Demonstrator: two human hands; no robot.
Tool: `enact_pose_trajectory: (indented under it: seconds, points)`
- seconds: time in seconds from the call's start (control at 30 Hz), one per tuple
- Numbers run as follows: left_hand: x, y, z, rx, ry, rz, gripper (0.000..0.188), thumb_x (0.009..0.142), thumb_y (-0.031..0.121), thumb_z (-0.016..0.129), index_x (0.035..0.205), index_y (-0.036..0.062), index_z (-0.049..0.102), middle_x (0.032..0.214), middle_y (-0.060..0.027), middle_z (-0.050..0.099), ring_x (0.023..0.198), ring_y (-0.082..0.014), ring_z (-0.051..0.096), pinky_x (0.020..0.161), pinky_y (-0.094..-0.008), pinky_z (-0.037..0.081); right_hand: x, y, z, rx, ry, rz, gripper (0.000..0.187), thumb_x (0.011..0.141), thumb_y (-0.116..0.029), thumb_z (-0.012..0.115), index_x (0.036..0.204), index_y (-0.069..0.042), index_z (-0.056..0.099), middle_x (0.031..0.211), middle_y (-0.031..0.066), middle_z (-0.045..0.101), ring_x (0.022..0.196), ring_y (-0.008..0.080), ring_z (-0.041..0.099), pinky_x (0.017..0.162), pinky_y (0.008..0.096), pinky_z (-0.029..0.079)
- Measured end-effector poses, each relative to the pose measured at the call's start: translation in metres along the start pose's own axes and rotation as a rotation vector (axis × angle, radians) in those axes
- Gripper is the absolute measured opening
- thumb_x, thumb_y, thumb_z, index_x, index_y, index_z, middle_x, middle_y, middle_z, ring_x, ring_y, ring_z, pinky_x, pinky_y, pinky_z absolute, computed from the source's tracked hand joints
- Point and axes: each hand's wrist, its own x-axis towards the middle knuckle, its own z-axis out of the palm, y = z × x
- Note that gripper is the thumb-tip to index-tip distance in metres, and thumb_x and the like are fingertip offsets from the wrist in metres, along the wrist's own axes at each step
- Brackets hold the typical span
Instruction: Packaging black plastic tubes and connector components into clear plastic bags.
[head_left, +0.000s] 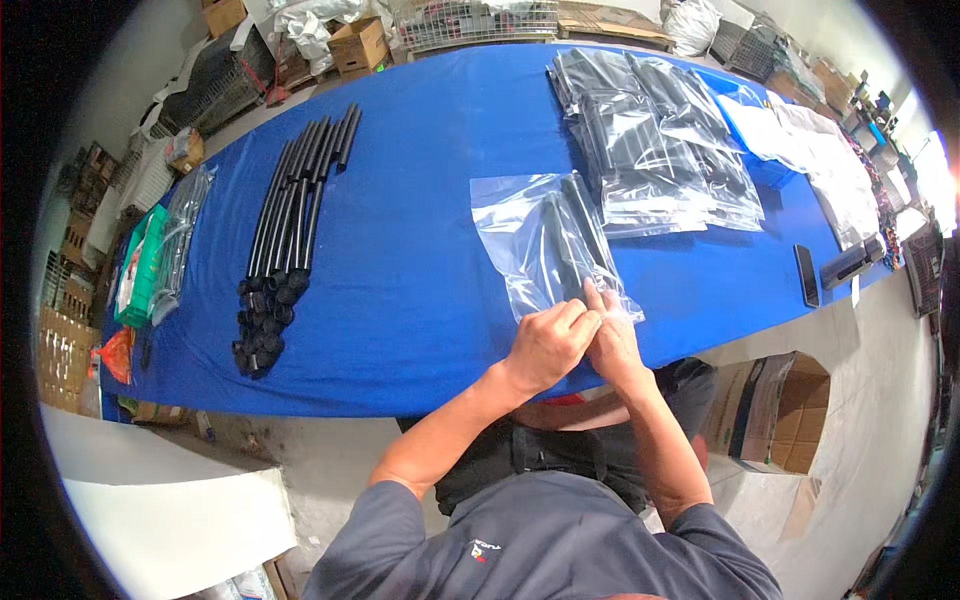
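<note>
A clear plastic bag [518, 240] lies flat near the table's front edge, with black tubes [577, 228] inside it. My left hand [548, 345] is closed, its thumb and fingers pinching the bag's near end. Right beside it, touching it, my right hand [614, 345] grips the same end, with the index finger lying along the plastic. Both hands cover the bag's near edge, so I cannot make out how it is folded there. Beyond the bag sits a stack of filled clear bags [650, 140] with black tubes in them.
Loose black tubes [290, 205] lie at left, with black round fittings [266, 320] at their near ends. Farther left are clear bags [182, 240] and a green tray [142, 265]. At right lie a phone [806, 276] and white sheeting [815, 165]. An open carton [785, 415] stands below.
</note>
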Motion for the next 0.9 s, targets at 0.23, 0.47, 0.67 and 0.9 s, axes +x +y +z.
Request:
enact_pose_trajectory:
  seconds: [0.23,0.47,0.67,0.9]
  points:
    - [0.001,0.005,-0.001,-0.042,0.012,-0.018,0.009,0.084,0.009,0.069,0.091,0.0041,0.065,0.077,-0.0074,0.058,0.065,-0.0239,0.063,0.055,-0.0354,0.051,0.004,-0.003,-0.002,-0.052,-0.064,0.073,0.063,0.086,-0.014,0.059,0.146,-0.001,0.042,0.098,0.0245,0.059,0.090,0.0351,0.064,0.069,0.0433,0.050]
    - [-0.004,0.001,0.002,-0.076,-0.003,-0.036,0.006,0.085,0.009,0.068,0.087,0.0037,0.065,0.078,-0.0086,0.061,0.067,-0.0255,0.064,0.057,-0.0360,0.052,0.020,0.004,0.012,-0.303,-0.202,0.223,0.074,0.086,-0.016,0.059,0.152,-0.004,0.029,0.091,0.0186,0.062,0.074,0.0328,0.068,0.059,0.0427,0.053]
    - [-0.009,-0.001,0.004,-0.119,-0.050,-0.052,0.011,0.086,0.014,0.069,0.091,0.0045,0.066,0.080,-0.0092,0.063,0.066,-0.0268,0.065,0.058,-0.0374,0.053,0.014,0.006,0.007,-0.345,-0.216,0.316,0.075,0.084,-0.013,0.059,0.152,-0.004,0.028,0.091,0.0152,0.063,0.070,0.0308,0.067,0.056,0.0415,0.053]
    - [0.003,-0.019,-0.024,0.216,-0.385,-0.421,0.045,0.088,0.040,0.068,0.120,0.0079,0.062,0.096,-0.0172,0.071,0.077,-0.0363,0.070,0.061,-0.0447,0.056,-0.030,-0.011,-0.027,-0.171,-0.053,-0.069,0.036,0.085,-0.010,0.059,0.120,0.000,0.057,0.083,0.0121,0.060,0.072,0.0318,0.063,0.061,0.0434,0.053]
